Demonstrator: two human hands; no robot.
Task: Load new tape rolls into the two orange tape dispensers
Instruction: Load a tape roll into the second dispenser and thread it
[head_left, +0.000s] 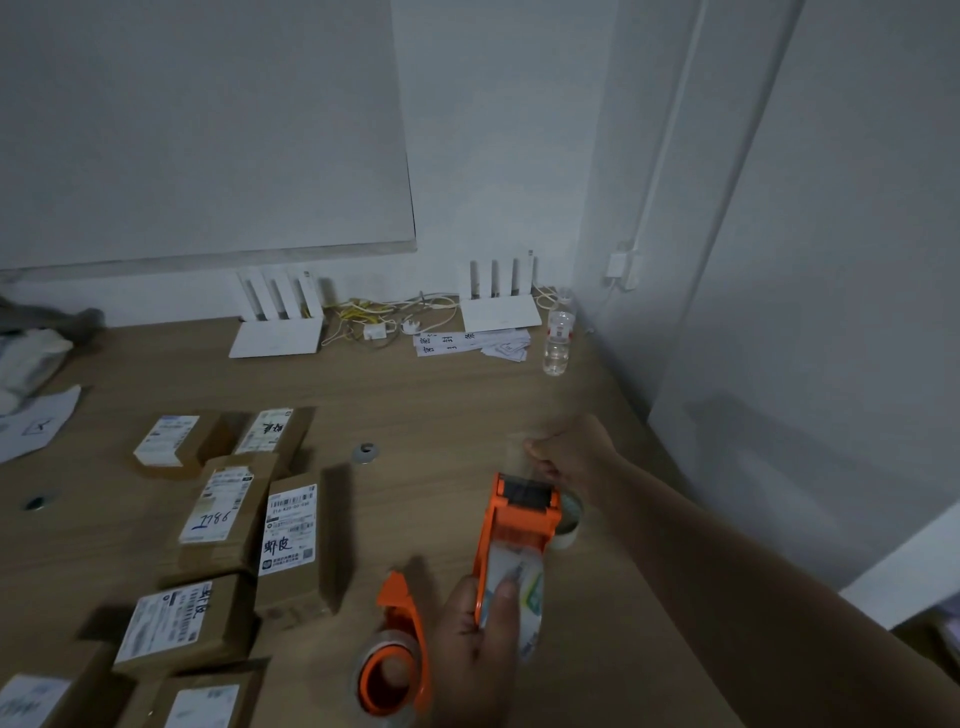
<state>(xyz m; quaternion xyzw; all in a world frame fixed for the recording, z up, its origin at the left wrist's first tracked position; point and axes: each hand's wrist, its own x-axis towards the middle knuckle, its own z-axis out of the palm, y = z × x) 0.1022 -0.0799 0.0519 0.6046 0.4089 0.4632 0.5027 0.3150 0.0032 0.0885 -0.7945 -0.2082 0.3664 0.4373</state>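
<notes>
Worktop (415, 395) under parcels. Dispenser (519, 525) loaded, gripped at roll by left hand (483, 639); right hand (566, 452) fingers pinching tape end (519, 452) past the blade. Second dispenser (397, 660) lying alongside. Next: tear cleanly.

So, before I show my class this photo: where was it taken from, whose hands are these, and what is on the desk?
It is a single picture from a camera worn on a person's head, looking down at a wooden desk. The left hand grips an orange tape dispenser with a roll in it. The right hand pulls clear tape out past the dispenser's front end. A second orange dispenser lies beside it, a loose tape roll behind. Labelled cardboard parcels fill the left side; two white routers and a water bottle stand by the wall.
</notes>
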